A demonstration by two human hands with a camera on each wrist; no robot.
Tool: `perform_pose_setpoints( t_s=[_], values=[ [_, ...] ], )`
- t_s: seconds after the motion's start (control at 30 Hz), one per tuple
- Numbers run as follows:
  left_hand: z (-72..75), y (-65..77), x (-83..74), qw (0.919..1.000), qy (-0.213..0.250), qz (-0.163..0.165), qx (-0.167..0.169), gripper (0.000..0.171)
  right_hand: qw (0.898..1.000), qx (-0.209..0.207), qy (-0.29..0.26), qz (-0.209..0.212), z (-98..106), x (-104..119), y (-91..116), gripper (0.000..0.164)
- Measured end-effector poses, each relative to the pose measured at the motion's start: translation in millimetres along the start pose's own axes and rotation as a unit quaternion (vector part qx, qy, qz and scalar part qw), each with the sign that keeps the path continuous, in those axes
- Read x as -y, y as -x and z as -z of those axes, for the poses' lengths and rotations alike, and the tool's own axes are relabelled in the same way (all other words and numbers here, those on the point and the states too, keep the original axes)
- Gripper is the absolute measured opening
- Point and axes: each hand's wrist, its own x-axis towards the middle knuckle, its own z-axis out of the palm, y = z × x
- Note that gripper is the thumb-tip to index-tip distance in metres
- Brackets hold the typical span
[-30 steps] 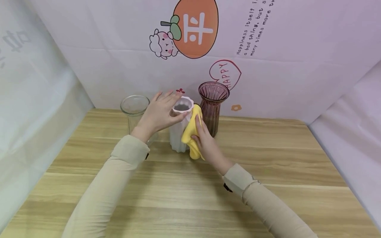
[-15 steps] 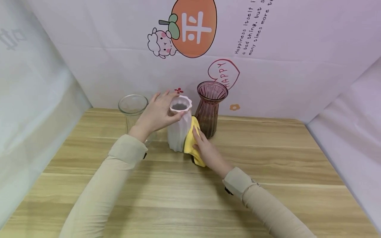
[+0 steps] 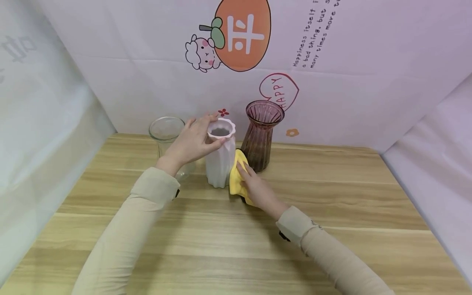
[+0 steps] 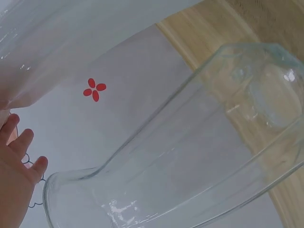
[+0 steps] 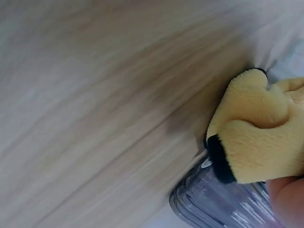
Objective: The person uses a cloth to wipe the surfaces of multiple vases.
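A white fluted vase (image 3: 220, 162) stands upright on the table in the head view. My left hand (image 3: 189, 142) grips it at the scalloped rim, thumb on the near side and fingers on the far side. In the left wrist view that hand's fingers (image 4: 21, 142) show at the left edge. Low on the vase's right side, my right hand (image 3: 254, 184) holds a yellow cloth (image 3: 237, 176) against the wall. Up close, in the right wrist view, the cloth (image 5: 261, 137) is plush, bunched and black-edged, and most of the hand is out of frame.
A clear glass vase (image 3: 166, 130) stands left of the white one, partly behind my left hand. Close on the right is a purple ribbed glass vase (image 3: 259, 141). Behind them hangs a printed white backdrop (image 3: 332, 106), at the back of the wooden table (image 3: 332, 196).
My right hand has slid the cloth down the white vase's side, from near the rim to near the base. The vase and my left hand have shifted slightly left.
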Motion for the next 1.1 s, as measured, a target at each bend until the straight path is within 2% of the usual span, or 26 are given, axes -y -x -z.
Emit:
perform_pose_setpoints(
  t_s=[0.2, 0.37, 0.53, 0.63, 0.77, 0.9, 1.1],
  values=[
    [-2.4, 0.7, 0.0, 1.0, 0.004, 0.004, -0.003, 0.076, 0.995, -0.063, -0.076, 0.006, 14, 3, -10, 0.057],
    [-6.2, 2.2, 1.2, 0.9997, 0.017, 0.016, -0.006, 0.078, 0.99, -0.109, -0.089, 0.02, 29, 11, -19, 0.057],
    [-8.0, 1.7, 1.1, 0.9997, 0.017, 0.008, -0.014, 0.082, 0.984, -0.145, -0.101, 0.023, 41, 18, -27, 0.059],
    [-5.9, 0.2, -0.6, 0.9999, 0.009, 0.003, -0.007, 0.078, 0.982, -0.145, -0.119, 0.026, 46, 22, -31, 0.06],
    [-1.5, -1.1, -2.4, 0.9997, -0.025, -0.001, 0.008, 0.074, 0.984, -0.111, -0.142, 0.018, 48, 24, -35, 0.062],
    [2.8, -1.2, -4.1, 0.9983, -0.054, -0.005, 0.022, 0.073, 0.986, -0.085, -0.14, 0.013, 44, 24, -34, 0.062],
    [7.2, -0.2, -5.9, 0.9984, -0.049, -0.007, 0.028, 0.07, 0.987, -0.087, -0.13, 0.023, 32, 20, -29, 0.063]
  ],
)
